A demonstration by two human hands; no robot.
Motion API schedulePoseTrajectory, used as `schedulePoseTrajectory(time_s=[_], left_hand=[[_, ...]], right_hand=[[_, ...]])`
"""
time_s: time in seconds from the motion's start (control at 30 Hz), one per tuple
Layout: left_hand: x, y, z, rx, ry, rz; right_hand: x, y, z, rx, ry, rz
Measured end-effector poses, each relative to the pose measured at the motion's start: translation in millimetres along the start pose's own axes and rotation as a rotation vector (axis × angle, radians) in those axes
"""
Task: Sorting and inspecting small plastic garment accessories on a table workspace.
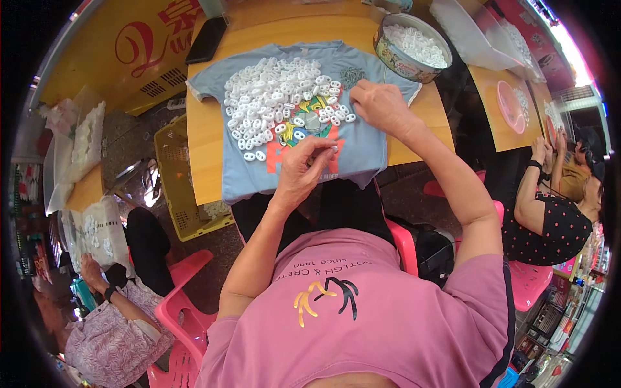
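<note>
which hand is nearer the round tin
Right. The right hand is just below and left of the round tin in the picture; the left hand is farther down and left.

Figure lettering: dark words and a year (321, 264) on pink shirt (388, 323), pale letters (325, 176) on blue shirt (240, 184), red script (153, 48) on yellow panel (84, 71).

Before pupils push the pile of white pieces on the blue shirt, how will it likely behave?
The pile of white pieces would probably spread rather than move whole, since the pieces lie loose and separate. Single ones might slide more than roll, as they look like flattish ovals.
</note>
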State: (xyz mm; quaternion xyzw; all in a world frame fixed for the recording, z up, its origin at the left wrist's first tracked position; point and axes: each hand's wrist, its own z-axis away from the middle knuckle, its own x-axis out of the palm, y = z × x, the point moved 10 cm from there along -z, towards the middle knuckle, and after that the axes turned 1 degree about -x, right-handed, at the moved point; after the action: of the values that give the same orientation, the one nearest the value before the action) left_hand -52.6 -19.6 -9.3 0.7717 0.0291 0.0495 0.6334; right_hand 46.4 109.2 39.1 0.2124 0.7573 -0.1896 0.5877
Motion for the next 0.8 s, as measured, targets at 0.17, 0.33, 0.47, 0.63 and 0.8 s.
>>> schedulePoseTrajectory(time_s=[0.17,0.33,0.47,0.63,0.8], left_hand=[[0,3,0,0.01,0.0,-0.001],[0,1,0,-0.003,-0.018,-0.01],[1,2,0,-0.005,-0.03,-0.035],[1,4,0,-0.007,-0.03,-0.057],[0,2,2,-0.01,-0.028,-0.052]], right_hand=[[-7,21,4,0.141,0.009,-0.218],[-5,9,6,0.026,-0.007,-0.268],[1,10,0,0.039,-0.074,-0.251],[11,17,-5,-0.007,-0.117,-0.25],[1,4,2,0.015,-0.047,-0.144]])
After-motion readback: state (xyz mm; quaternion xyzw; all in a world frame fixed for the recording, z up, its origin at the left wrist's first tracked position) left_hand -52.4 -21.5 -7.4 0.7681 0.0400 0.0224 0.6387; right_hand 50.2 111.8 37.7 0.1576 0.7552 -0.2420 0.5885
